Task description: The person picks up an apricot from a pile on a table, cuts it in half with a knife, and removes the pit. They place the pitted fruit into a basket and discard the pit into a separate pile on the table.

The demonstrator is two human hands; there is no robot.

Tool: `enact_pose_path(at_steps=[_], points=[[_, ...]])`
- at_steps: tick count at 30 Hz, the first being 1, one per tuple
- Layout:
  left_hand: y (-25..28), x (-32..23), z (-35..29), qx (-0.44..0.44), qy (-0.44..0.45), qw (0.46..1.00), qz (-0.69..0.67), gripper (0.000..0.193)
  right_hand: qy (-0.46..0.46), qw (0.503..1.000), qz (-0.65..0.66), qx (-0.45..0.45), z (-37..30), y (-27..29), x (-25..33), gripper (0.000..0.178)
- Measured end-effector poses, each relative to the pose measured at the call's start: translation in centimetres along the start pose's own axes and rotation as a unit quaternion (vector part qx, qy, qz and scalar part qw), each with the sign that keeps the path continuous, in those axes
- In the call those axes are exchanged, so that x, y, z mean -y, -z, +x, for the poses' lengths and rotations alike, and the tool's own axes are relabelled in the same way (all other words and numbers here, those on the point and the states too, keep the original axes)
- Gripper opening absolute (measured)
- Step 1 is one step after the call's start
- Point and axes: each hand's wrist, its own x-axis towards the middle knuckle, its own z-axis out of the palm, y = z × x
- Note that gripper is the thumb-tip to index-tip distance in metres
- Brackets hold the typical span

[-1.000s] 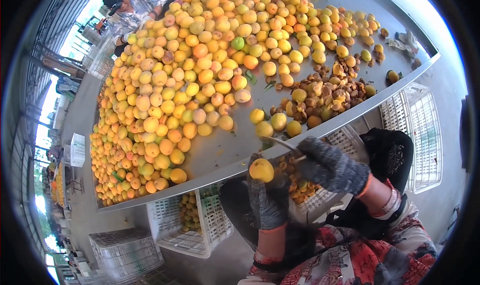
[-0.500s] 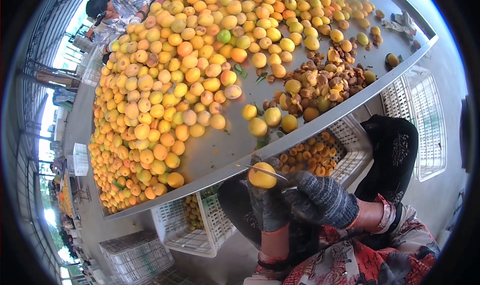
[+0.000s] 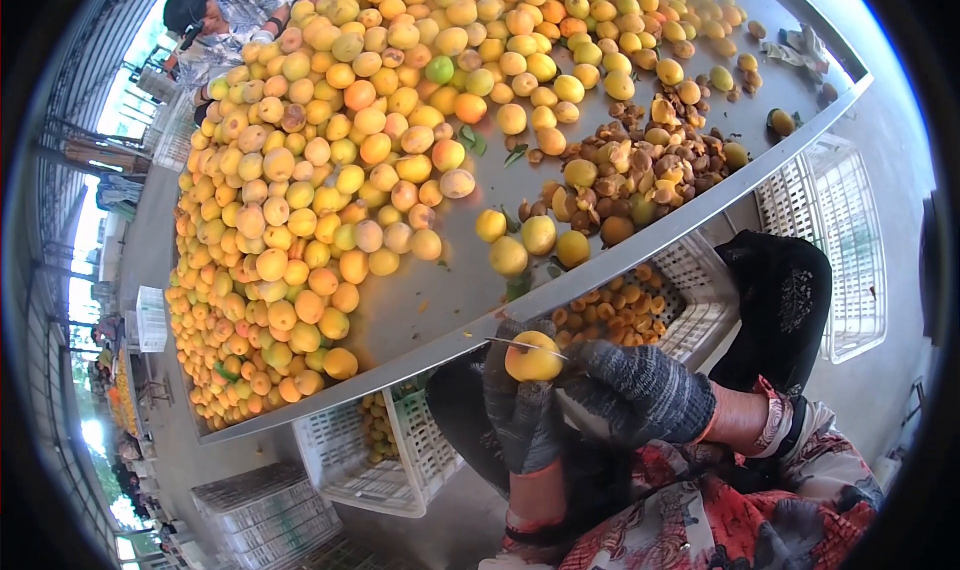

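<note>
My left hand (image 3: 522, 410), in a grey knitted glove, is closed on a yellow apricot (image 3: 537, 364) just off the table's front edge. In my right hand (image 3: 645, 392), gloved alike, is a knife; its thin blade (image 3: 522, 344) lies across the top of the apricot. The knife's handle is hidden inside the right glove. Both hands are close together over my lap. Below them to the right, a white crate (image 3: 697, 278) holds apricot halves (image 3: 612, 310).
A metal table (image 3: 420, 315) bears a large heap of apricots (image 3: 330, 180), with pits and scraps (image 3: 640, 175) at its right. White crates (image 3: 365, 465) (image 3: 830, 240) stand below its edge. A person (image 3: 225, 25) is at the far left.
The apricot has shifted slightly right and down with the left hand, whose fingers show more beside it. The knife blade still crosses the fruit. The whole view has moved a little.
</note>
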Motion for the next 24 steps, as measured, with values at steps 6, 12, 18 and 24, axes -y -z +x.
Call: enact_pose_path(at_steps=[6,12,18,24], points=[[2.3,-2.3,0.7,0.059,0.075,0.991,0.095,0.058,-0.112,0.987,0.074,0.087,2.3,2.0,1.4,0.033],[-2.3,-1.4,0.1,-0.052,0.087,0.971,-0.215,0.05,-0.1,0.988,0.112,-0.022,0.7,-2.0,2.0,0.029],[-1.8,-2.1,0.4,-0.012,0.037,0.996,-0.077,0.05,-0.139,0.985,0.096,-0.045,0.6,-0.9,2.2,0.027],[1.3,-2.3,0.9,0.038,0.03,0.996,0.072,0.045,-0.124,0.986,0.049,0.097,0.5,2.0,1.2,0.028]])
